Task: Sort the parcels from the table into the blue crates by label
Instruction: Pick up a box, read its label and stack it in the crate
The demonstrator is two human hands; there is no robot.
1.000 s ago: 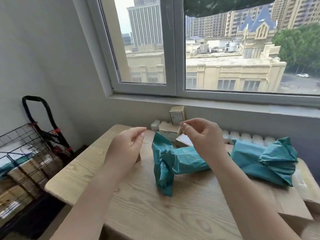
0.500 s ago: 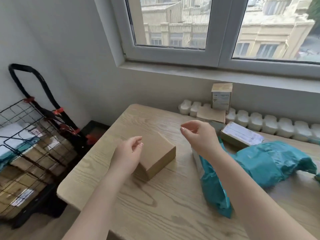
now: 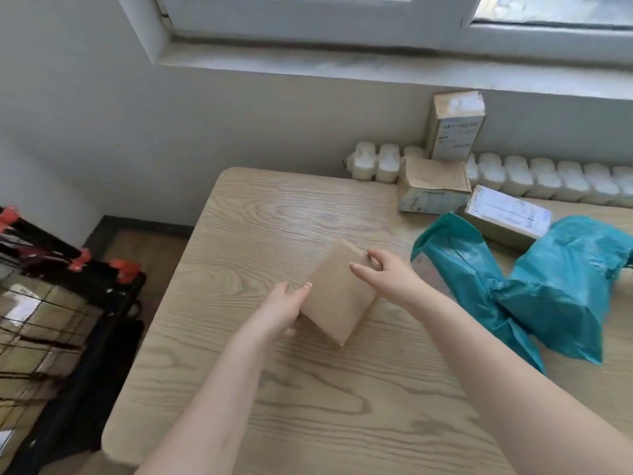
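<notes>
One head-worn wide-angle view, looking forward and steeply down over the desk (image 3: 274,389), close in above both forearms. It faces the wall under the window sill (image 3: 376,68), with a wire cart (image 3: 51,320) at the left edge.

No text can be read anywhere. Taking the plain brown box (image 3: 337,296) on the table as the landmark: its visible faces carry no print or label. Far beyond it to the right, by the wall, an upright carton (image 3: 455,130) bears a white label with a barcode strip and small print, too blurred to make out. Just below that, a squat carton (image 3: 433,185) has faint bluish printing along its front side, illegible. Right of that one, a flat parcel (image 3: 507,214) shows a white shipping label with fine lines of text, too small to read. The teal bag (image 3: 455,255) beside the brown box shows a pale label patch, unreadable.
</notes>
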